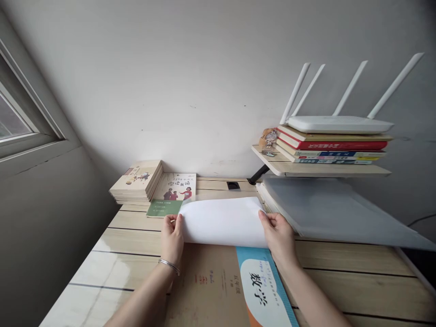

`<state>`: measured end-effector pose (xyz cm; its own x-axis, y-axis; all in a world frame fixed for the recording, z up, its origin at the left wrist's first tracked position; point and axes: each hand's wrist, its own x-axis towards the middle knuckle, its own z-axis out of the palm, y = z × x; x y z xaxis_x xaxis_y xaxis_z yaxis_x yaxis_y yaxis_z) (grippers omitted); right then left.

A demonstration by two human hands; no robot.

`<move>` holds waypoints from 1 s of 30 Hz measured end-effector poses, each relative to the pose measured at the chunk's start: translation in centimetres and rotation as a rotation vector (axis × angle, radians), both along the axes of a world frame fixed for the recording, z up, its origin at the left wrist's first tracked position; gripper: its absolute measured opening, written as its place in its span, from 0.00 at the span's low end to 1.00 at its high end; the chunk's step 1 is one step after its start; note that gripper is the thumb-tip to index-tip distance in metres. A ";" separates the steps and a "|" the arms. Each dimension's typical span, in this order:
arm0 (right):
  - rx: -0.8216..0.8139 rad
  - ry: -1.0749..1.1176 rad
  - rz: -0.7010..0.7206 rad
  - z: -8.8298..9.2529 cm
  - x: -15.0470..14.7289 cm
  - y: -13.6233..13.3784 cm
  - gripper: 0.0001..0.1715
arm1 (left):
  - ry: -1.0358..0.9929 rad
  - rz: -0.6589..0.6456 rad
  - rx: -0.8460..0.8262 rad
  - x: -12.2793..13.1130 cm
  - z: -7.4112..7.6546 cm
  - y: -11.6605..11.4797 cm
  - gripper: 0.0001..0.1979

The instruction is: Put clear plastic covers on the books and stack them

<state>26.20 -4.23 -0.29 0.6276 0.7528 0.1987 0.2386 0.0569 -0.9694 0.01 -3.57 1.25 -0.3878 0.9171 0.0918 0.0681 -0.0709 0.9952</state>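
Observation:
A white sheet of paper (223, 221) is stretched between my two hands, its far edge curling up. My left hand (173, 236) pinches its left edge between thumb and fingers; a thin bracelet circles that wrist. On the opposite edge my right hand (278, 236) pinches the sheet the same way. Beneath the paper and nearer to me lies a textbook (218, 286) with a brown and blue cover, turned sideways. The sheet hides the far part of this textbook, and its near end runs out of view.
A stack of books (136, 181) and a flat book with a green band (175, 193) sit at the back left. At right, a raised shelf (327, 169) carries books (340, 145) and a white router (340, 123). Translucent sheeting (327, 213) spreads below it on the table (344, 261).

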 end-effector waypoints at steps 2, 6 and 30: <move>0.015 -0.051 -0.008 0.1 0.0 -0.1 0.23 | -0.022 -0.024 0.034 0.0 0.3 -0.1 0.18; 0.075 -0.077 -0.035 0.2 0.3 -0.2 0.21 | -0.062 -0.082 0.080 -0.1 1.0 -0.3 0.16; 0.105 -0.097 -0.083 -0.3 -0.4 -0.2 0.21 | -0.170 -0.045 0.065 -0.1 1.2 -0.1 0.20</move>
